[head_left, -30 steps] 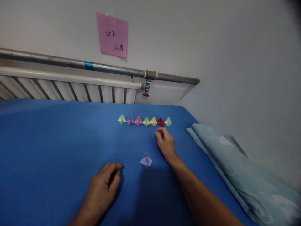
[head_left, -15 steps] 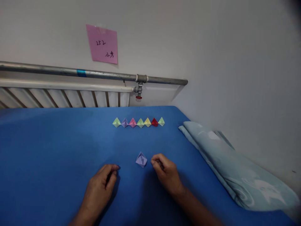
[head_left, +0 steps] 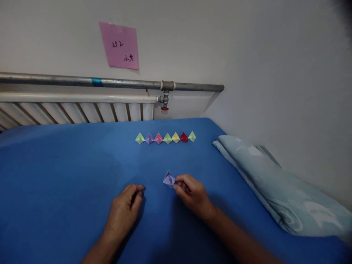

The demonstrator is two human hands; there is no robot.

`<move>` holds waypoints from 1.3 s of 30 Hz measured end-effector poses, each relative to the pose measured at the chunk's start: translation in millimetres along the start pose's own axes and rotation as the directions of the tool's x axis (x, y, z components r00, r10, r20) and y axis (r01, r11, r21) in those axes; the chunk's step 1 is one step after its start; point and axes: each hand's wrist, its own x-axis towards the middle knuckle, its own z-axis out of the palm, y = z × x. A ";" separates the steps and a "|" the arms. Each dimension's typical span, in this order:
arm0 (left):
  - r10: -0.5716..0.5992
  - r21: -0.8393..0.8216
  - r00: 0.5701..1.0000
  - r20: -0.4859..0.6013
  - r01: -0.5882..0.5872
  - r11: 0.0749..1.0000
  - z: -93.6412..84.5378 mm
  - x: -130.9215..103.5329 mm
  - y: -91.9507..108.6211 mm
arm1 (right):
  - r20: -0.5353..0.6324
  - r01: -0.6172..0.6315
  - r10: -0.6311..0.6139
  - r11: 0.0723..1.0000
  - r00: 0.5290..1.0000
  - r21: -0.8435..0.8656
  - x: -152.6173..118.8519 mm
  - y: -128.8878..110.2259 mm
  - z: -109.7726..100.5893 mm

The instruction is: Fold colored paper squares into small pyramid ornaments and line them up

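A purple folded paper piece (head_left: 168, 179) is at the middle of the blue surface (head_left: 68, 176). My right hand (head_left: 192, 192) pinches its right corner between thumb and forefinger. To the left, my left hand (head_left: 126, 207) rests on the blue surface, its thumb and forefinger tips together with nothing visible between them. Farther back, several folded paper pieces form a side-by-side row: a light green one (head_left: 140, 138) at the left end, then purple, pink (head_left: 158, 138), green, yellow (head_left: 175, 138), red (head_left: 184, 137) and light green (head_left: 192, 136).
A folded pale green cloth (head_left: 275, 190) lies along the right edge. Behind the surface are a white radiator (head_left: 104, 112), a metal pipe (head_left: 123, 83) and a valve with a red handle (head_left: 165, 109). A pink note (head_left: 119, 46) hangs on the wall.
My right hand has closed on the right corner of the purple paper piece, which has turned slightly. My left hand has barely moved; the whole view has shifted a little.
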 end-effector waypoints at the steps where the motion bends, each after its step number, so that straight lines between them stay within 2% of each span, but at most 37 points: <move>1: 0.002 -0.001 1.000 0.002 -0.002 1.000 0.3 -0.2 -0.5 | 0.019 0.021 -0.021 1.000 1.000 -0.017 -0.3 -0.1 1.2; 8: 0.005 -0.013 1.000 -0.007 -0.005 1.000 1.3 -0.9 -0.1 | 0.055 0.104 -0.098 0.987 0.994 -0.119 -0.6 3.3 5.7; 27: 0.004 0.002 1.000 0.013 -0.004 1.000 2.0 -1.0 -3.7 | 0.031 0.141 -0.139 0.984 0.990 -0.110 0.6 2.3 4.6; 31: -0.001 0.014 1.000 0.004 0.001 1.000 2.8 -1.5 -6.2 | -0.043 0.133 -0.138 0.986 0.989 -0.100 2.0 4.8 -2.0; 35: -0.020 0.015 1.000 -0.005 0.020 1.000 3.1 -1.0 -6.8 | -0.209 0.034 -0.058 0.993 0.976 -0.112 10.0 20.9 -23.0; 39: -0.027 0.021 0.999 -0.017 0.028 0.999 2.9 0.0 -7.2 | -0.419 -0.131 0.066 0.983 0.905 -0.130 29.5 56.0 -48.3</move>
